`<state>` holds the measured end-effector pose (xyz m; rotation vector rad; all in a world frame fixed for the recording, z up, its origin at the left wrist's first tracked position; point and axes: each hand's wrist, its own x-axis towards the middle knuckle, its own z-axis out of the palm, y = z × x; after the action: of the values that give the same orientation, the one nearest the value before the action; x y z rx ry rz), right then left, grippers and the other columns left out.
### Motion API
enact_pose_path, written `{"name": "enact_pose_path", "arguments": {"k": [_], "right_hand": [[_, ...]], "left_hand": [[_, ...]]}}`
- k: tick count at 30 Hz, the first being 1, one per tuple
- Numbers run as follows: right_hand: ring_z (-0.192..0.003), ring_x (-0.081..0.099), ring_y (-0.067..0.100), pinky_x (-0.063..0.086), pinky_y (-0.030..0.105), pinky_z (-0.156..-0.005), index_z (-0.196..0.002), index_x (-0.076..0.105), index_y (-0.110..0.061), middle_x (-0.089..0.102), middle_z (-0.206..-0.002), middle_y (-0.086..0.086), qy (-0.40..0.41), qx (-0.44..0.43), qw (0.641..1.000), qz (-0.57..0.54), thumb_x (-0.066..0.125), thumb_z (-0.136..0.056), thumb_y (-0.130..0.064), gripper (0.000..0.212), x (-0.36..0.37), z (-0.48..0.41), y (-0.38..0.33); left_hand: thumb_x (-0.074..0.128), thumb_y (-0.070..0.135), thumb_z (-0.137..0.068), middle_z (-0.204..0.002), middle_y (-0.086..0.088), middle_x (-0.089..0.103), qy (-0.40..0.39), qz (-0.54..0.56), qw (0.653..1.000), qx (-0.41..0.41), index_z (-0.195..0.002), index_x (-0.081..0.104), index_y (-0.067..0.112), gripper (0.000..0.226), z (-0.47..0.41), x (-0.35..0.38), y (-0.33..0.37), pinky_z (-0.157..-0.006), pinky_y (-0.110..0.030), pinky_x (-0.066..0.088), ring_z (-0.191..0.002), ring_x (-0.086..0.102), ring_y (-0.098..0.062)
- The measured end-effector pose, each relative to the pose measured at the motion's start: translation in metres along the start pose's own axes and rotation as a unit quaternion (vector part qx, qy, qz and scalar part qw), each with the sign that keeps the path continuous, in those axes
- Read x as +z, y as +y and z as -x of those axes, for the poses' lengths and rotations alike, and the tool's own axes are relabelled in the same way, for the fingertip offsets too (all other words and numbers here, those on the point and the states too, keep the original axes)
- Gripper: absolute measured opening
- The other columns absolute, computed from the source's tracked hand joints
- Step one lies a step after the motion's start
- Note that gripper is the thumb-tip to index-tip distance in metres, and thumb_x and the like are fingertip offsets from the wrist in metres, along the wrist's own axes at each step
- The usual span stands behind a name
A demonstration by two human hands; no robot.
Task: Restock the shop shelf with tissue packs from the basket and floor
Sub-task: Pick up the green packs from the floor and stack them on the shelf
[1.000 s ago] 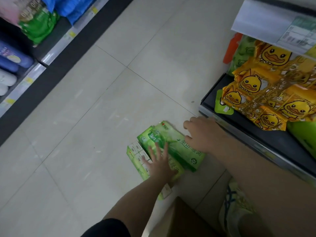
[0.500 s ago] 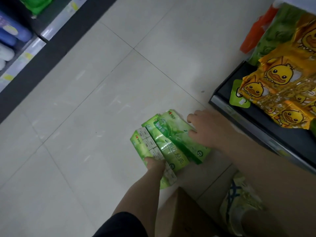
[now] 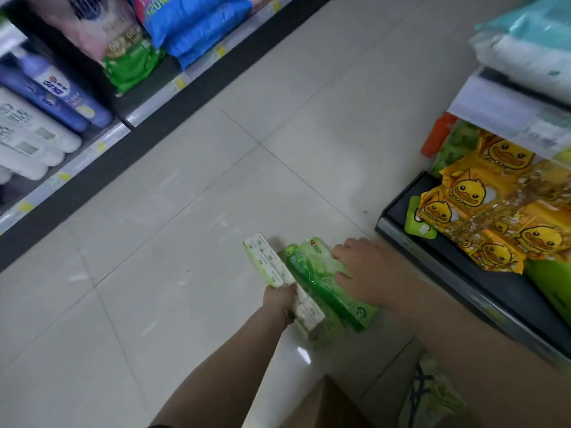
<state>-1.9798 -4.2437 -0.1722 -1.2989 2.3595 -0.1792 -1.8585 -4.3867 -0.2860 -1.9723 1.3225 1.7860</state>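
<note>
two green tissue packs (image 3: 312, 282) lie side by side on the floor (image 3: 185, 242), just beside the black base of the shop shelf (image 3: 482, 279) on the right, their long axes running from upper left to lower right, away from the person. the left hand (image 3: 279, 299) curls around the near, left edge of the paler pack with the grip pressed onto it, fingers hidden under the wrap. the right hand (image 3: 366, 273) lies flat on the darker pack, fingers spread, pressing not pinching. both hands touch the packs; the right is nearer the shelf, so the lift likely swings rightward, past the yellow duck packs (image 3: 491, 211) already there.
</note>
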Motion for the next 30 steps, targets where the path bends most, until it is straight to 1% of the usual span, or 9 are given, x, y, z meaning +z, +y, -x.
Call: {"name": "enact_pose_path", "arguments": {"k": [4, 8, 11, 16, 19, 23, 25, 28, 30], "right_hand": [[-0.110, 0.049, 0.023, 0.039, 0.038, -0.092, -0.125, 0.047, -0.020, 0.053, -0.119, 0.001, 0.029, 0.008, 1.000, 0.000, 0.043, -0.093, -0.032, 0.034, -0.030, 0.015, -0.003], [-0.111, 0.049, 0.025, 0.038, 0.039, -0.092, -0.125, 0.047, -0.018, 0.052, -0.119, 0.004, 0.063, 0.026, 0.995, 0.070, 0.044, -0.091, -0.030, 0.036, -0.076, 0.032, 0.011], [-0.115, 0.046, 0.026, 0.038, 0.038, -0.090, -0.129, 0.044, -0.018, 0.049, -0.123, 0.006, 0.092, 0.039, 0.989, 0.110, 0.045, -0.090, -0.030, 0.041, -0.114, 0.044, 0.017], [-0.122, 0.037, 0.027, 0.036, 0.039, -0.095, -0.135, 0.035, -0.020, 0.037, -0.135, 0.007, 0.155, 0.033, 0.977, 0.143, 0.051, -0.087, -0.031, 0.052, -0.159, 0.057, 0.005], [-0.131, 0.026, 0.029, 0.030, 0.040, -0.101, -0.142, 0.023, -0.023, 0.019, -0.148, 0.008, 0.177, 0.028, 0.972, 0.154, 0.058, -0.083, -0.041, 0.070, -0.177, 0.065, -0.007], [-0.137, 0.017, 0.032, 0.026, 0.044, -0.106, -0.147, 0.008, -0.028, 0.001, -0.154, 0.007, 0.182, 0.036, 0.971, 0.151, 0.064, -0.074, -0.055, 0.095, -0.194, 0.074, -0.019], [-0.139, 0.013, 0.033, 0.024, 0.046, -0.109, -0.147, 0.001, -0.030, -0.005, -0.155, 0.007, 0.181, 0.046, 0.971, 0.152, 0.066, -0.071, -0.058, 0.104, -0.203, 0.082, -0.019], [-0.140, 0.013, 0.034, 0.026, 0.046, -0.109, -0.147, -0.008, -0.034, -0.018, -0.155, 0.009, 0.196, 0.070, 0.966, 0.156, 0.068, -0.071, -0.056, 0.109, -0.216, 0.100, -0.014], [-0.138, 0.021, 0.033, 0.034, 0.045, -0.104, -0.146, -0.007, -0.036, -0.024, -0.154, 0.011, 0.236, 0.077, 0.956, 0.159, 0.068, -0.073, -0.052, 0.106, -0.225, 0.111, -0.010]], "left_hand": [[0.065, 0.022, -0.081, -0.116, -0.009, 0.066, -0.013, -0.109, 0.978, 0.178, -0.117, 0.055, 0.023, 0.038, 0.026, 0.015, 0.028, -0.086, -0.049, 0.054, -0.097, 0.065, -0.031], [0.060, 0.030, -0.087, -0.123, -0.004, 0.063, 0.011, -0.280, 0.895, 0.347, -0.139, 0.038, 0.032, 0.056, 0.065, 0.018, 0.062, -0.087, -0.034, 0.049, -0.107, 0.060, -0.031], [0.053, 0.039, -0.092, -0.139, -0.003, 0.050, 0.065, -0.419, 0.804, 0.418, -0.148, 0.015, 0.039, 0.068, 0.086, 0.009, 0.087, -0.083, -0.033, 0.046, -0.114, 0.056, -0.031], [0.039, 0.033, -0.100, -0.160, -0.001, 0.007, 0.139, -0.584, 0.611, 0.516, -0.149, -0.006, 0.038, 0.067, 0.122, -0.031, 0.121, -0.104, -0.042, 0.039, -0.145, 0.016, -0.028], [0.045, 0.026, -0.098, -0.159, -0.003, 0.012, 0.177, -0.613, 0.516, 0.571, -0.150, -0.005, 0.035, 0.072, 0.141, -0.058, 0.141, -0.092, -0.040, 0.049, -0.145, 0.016, -0.032], [0.088, 0.012, -0.052, -0.128, -0.007, 0.061, 0.224, -0.574, 0.410, 0.672, -0.150, 0.008, 0.034, 0.128, 0.161, -0.082, 0.175, -0.044, -0.032, 0.056, -0.111, 0.062, -0.036], [0.083, 0.014, -0.060, -0.128, -0.008, 0.061, 0.218, -0.547, 0.392, 0.707, -0.150, 0.010, 0.035, 0.118, 0.177, -0.084, 0.191, -0.048, -0.035, 0.057, -0.110, 0.062, -0.037], [0.048, 0.027, -0.083, -0.129, -0.009, 0.061, 0.253, -0.464, 0.314, 0.789, -0.144, 0.027, 0.031, 0.065, 0.208, -0.079, 0.208, -0.056, -0.038, 0.059, -0.111, 0.061, -0.038], [0.039, 0.030, -0.086, -0.129, -0.009, 0.061, 0.255, -0.438, 0.291, 0.811, -0.148, 0.023, 0.031, 0.064, 0.230, -0.072, 0.217, -0.056, -0.035, 0.059, -0.112, 0.061, -0.036]]}}
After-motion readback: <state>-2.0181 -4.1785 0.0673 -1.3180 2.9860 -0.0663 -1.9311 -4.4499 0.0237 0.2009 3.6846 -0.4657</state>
